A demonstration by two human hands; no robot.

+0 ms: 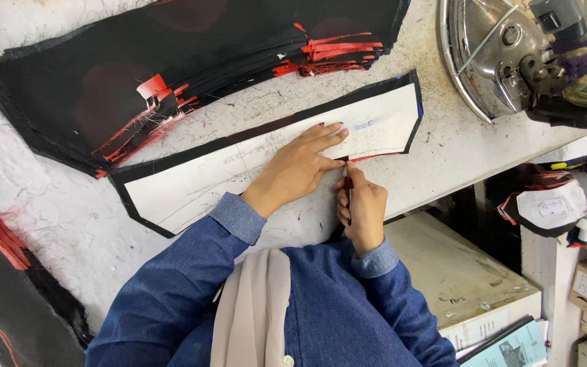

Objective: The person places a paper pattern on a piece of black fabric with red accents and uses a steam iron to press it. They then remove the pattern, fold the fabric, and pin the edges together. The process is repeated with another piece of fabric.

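Note:
My left hand [299, 165] lies flat, fingers spread, on a long white paper pattern [191, 182] that rests on a black fabric piece [134, 173]. It presses the pattern down near its lower edge. My right hand [361, 211] grips a thin red pen [348, 187], with the tip touching the pattern's lower edge just right of my left fingers. Both sleeves are blue denim.
A stack of black and red fabric pieces [137, 75] lies above the pattern on the white worktable [49, 204]. A metal iron [511, 54] sits top right. More dark fabric [1, 285] lies at the left edge. Boxes [456, 272] and bundled pieces [565, 204] stand below right.

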